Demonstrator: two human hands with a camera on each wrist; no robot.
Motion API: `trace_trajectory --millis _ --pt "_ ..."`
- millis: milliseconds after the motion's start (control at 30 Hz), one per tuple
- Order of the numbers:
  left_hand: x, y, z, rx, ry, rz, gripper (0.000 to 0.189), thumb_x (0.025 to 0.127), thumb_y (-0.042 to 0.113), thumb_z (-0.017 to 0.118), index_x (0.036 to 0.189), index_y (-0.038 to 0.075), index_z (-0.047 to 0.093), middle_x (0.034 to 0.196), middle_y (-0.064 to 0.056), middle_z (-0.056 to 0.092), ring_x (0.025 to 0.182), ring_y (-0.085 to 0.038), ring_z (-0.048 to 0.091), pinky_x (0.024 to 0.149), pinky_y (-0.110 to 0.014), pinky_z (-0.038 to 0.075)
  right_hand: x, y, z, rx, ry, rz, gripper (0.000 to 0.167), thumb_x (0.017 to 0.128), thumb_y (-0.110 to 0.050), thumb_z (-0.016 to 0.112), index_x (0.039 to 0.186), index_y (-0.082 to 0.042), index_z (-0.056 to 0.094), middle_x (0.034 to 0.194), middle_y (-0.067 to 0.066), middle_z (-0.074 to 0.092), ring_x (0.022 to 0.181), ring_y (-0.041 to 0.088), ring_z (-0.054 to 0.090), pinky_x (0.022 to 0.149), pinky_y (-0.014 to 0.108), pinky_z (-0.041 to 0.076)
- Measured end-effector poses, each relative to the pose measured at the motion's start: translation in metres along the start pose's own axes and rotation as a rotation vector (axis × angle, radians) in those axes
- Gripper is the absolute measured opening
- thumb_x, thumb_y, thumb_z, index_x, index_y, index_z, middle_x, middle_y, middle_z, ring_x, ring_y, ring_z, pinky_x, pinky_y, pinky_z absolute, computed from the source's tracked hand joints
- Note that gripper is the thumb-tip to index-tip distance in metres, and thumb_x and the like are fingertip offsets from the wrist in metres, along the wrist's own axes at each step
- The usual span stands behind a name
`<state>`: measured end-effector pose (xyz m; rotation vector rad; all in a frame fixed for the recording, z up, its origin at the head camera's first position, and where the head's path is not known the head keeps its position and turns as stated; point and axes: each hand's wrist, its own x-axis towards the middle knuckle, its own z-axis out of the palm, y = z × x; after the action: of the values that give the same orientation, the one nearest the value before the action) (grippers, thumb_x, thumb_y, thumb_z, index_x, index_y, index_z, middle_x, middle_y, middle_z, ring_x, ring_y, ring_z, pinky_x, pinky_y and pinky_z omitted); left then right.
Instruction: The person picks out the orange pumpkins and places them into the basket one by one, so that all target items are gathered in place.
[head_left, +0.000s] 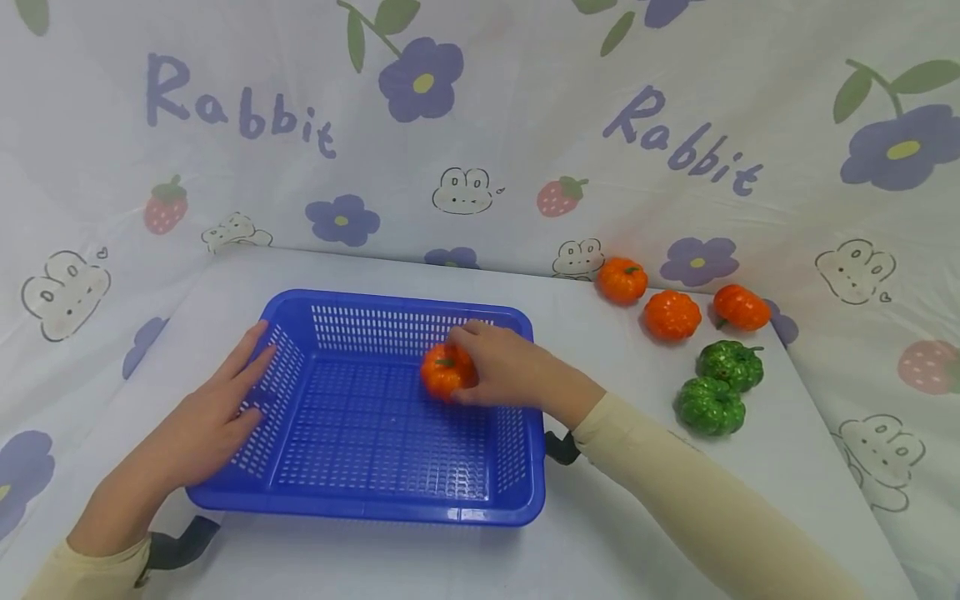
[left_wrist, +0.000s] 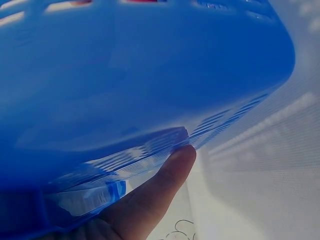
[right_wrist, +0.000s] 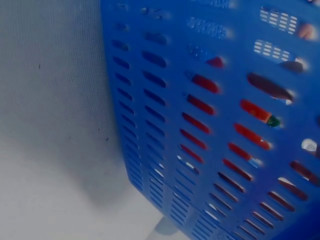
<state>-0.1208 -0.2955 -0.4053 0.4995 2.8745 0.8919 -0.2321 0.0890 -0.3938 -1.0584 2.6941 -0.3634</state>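
A blue slotted plastic basket (head_left: 367, 507) stands on the white-covered table. My right hand (head_left: 498, 362) reaches over its right side and grips a small orange pumpkin (head_left: 442, 372) with a green stem, low inside near the back right. In the right wrist view, orange parts of the pumpkin (right_wrist: 252, 135) show through the slots of the basket wall (right_wrist: 170, 115). My left hand (head_left: 217, 412) rests at the basket's left rim with its fingers spread and fairly straight. One finger (left_wrist: 165, 185) lies along the basket's outer side (left_wrist: 150, 75) in the left wrist view.
At the table's right lie three more orange pumpkins, one at the back (head_left: 622, 281), one in front of it (head_left: 672, 316) and one further right (head_left: 741, 307). Two green pumpkins (head_left: 711, 407) sit nearer me. A printed cloth (head_left: 495, 125) hangs behind the table.
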Motion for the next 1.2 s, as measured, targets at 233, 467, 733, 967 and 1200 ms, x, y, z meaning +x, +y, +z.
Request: trace_trajectory --millis 233,467,733,967,1200 --pt "0.0001 -0.0032 0.0010 0.001 0.002 0.002 0.074 0.104 -0.002 0.053 0.170 -0.005 0.019 0.182 -0.009 -0.010 0.162 -0.049 0.015 0.117 -0.075 0.031 0.0022 -0.0016 0.0036 -0.016 -0.010 -0.011 0.061 0.092 -0.043 0.086 0.141 -0.015 0.062 0.132 0.006 0.065 0.111 0.020 0.066 0.095 0.036 0.062" --pt "-0.0005 -0.0025 0.0000 -0.002 0.002 -0.004 0.075 0.104 -0.002 0.053 0.170 -0.005 0.019 0.182 -0.008 -0.010 0.162 -0.049 0.014 0.117 -0.075 0.030 0.0040 -0.0075 0.0028 -0.035 -0.031 -0.012 0.062 0.090 -0.044 0.089 0.139 -0.015 0.064 0.132 0.005 0.066 0.113 0.020 0.067 0.096 0.038 0.062" --pt "0.0009 -0.0015 0.0008 0.001 0.000 -0.006 0.074 0.104 -0.002 0.052 0.170 -0.005 0.019 0.182 -0.009 -0.010 0.161 -0.051 0.016 0.117 -0.076 0.030 0.0036 -0.0081 0.0048 -0.058 -0.041 0.004 0.068 0.089 -0.045 0.089 0.144 -0.016 0.062 0.135 0.006 0.065 0.117 0.022 0.068 0.098 0.041 0.062" --pt "0.0007 -0.0007 0.0008 0.004 0.005 0.000 0.074 0.104 -0.002 0.053 0.170 -0.005 0.020 0.182 -0.010 -0.009 0.161 -0.050 0.016 0.117 -0.075 0.030 0.0045 -0.0053 0.0072 -0.082 -0.044 0.014 0.072 0.089 -0.048 0.088 0.147 -0.016 0.062 0.138 0.006 0.064 0.119 0.023 0.067 0.099 0.043 0.062" --pt "0.0006 -0.0029 0.0013 0.005 -0.002 -0.001 0.074 0.104 -0.001 0.053 0.170 -0.005 0.019 0.182 -0.009 -0.010 0.161 -0.051 0.016 0.117 -0.075 0.031 0.0035 -0.0039 0.0078 -0.075 -0.027 -0.001 0.069 0.089 -0.049 0.088 0.145 -0.016 0.063 0.134 0.005 0.065 0.114 0.020 0.067 0.096 0.039 0.062"
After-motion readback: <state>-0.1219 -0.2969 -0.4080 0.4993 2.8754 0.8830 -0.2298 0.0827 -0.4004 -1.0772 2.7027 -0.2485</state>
